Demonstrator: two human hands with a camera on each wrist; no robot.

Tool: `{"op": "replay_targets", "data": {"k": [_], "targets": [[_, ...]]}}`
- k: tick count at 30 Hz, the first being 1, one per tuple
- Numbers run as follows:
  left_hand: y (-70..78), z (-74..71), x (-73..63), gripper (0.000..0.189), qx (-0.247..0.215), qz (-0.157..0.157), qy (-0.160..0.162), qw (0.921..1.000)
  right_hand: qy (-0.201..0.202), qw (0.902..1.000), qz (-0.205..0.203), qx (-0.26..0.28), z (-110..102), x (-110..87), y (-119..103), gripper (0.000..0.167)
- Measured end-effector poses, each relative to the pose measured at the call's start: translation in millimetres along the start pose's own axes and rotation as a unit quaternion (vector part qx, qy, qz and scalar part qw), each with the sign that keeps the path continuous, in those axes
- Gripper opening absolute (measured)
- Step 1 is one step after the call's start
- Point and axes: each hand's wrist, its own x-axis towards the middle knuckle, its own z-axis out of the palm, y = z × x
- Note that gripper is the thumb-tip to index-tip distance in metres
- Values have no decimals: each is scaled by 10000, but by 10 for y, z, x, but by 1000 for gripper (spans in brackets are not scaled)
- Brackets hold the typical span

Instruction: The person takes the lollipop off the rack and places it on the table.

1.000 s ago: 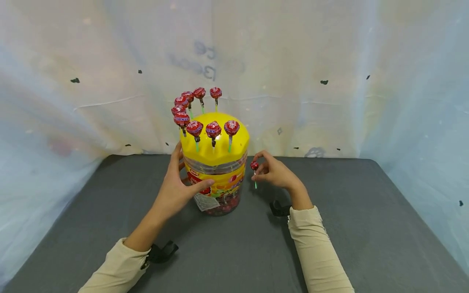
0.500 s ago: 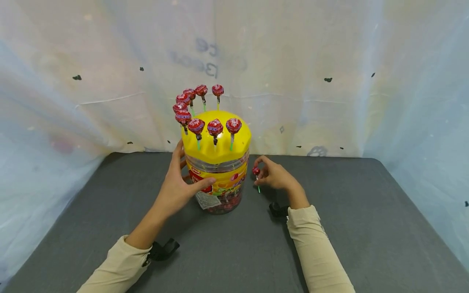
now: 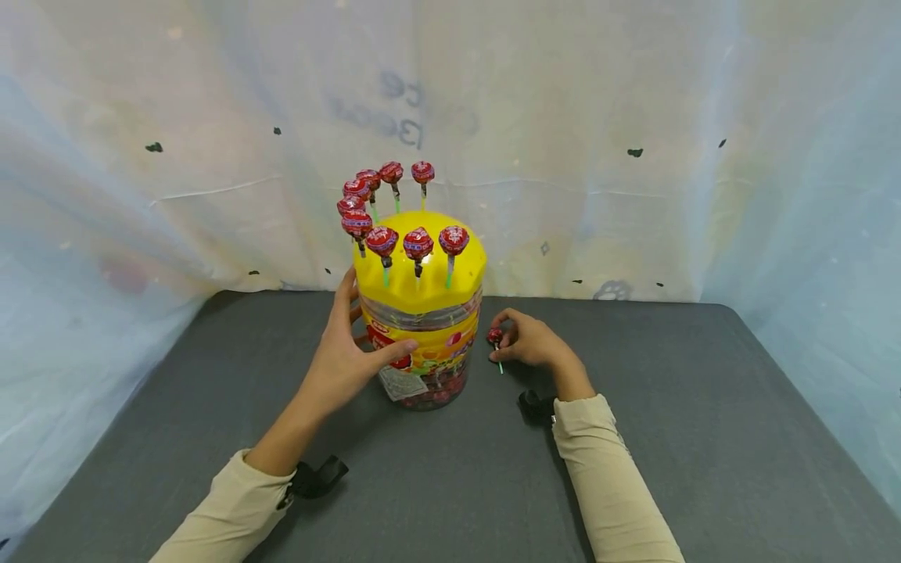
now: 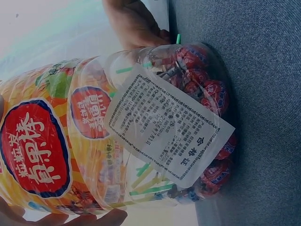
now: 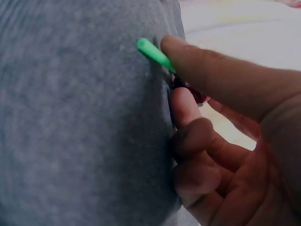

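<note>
A clear plastic candy jar (image 3: 422, 356) with a domed yellow lid (image 3: 422, 285) stands on the table. Several red-wrapped lollipops (image 3: 418, 245) stand upright by their sticks along the lid's left, front and back. My left hand (image 3: 338, 363) grips the jar's left side, thumb across the front label. Right of the jar and low over the table, my right hand (image 3: 528, 342) pinches one lollipop (image 3: 496, 336); its green stick (image 5: 157, 55) points down past the thumb in the right wrist view. More lollipops (image 4: 215, 96) lie inside the jar's bottom.
The dark grey table (image 3: 669, 438) runs back to a pale plastic sheet (image 3: 535, 117) hanging as a wall. A printed paper slip (image 4: 167, 125) is on the lower jar. Black straps (image 3: 318, 477) are on both wrists.
My right hand has lowered slightly toward the table with the lollipop, whose stick now tilts more. The left hand keeps its hold on the jar. The head view has shifted slightly.
</note>
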Motion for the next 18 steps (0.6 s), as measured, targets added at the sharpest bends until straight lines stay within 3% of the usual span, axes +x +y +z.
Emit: {"op": "replay_targets", "data": {"k": [9,18], "targets": [[-25,19,-8,108,-27,-42,1,10000,-318,9995,33,-37,-76,-60,36,54],[-27,15,-2,108,-11,-50,34,10000,-296,9990,-289,176,-68,-63,72,52]]}}
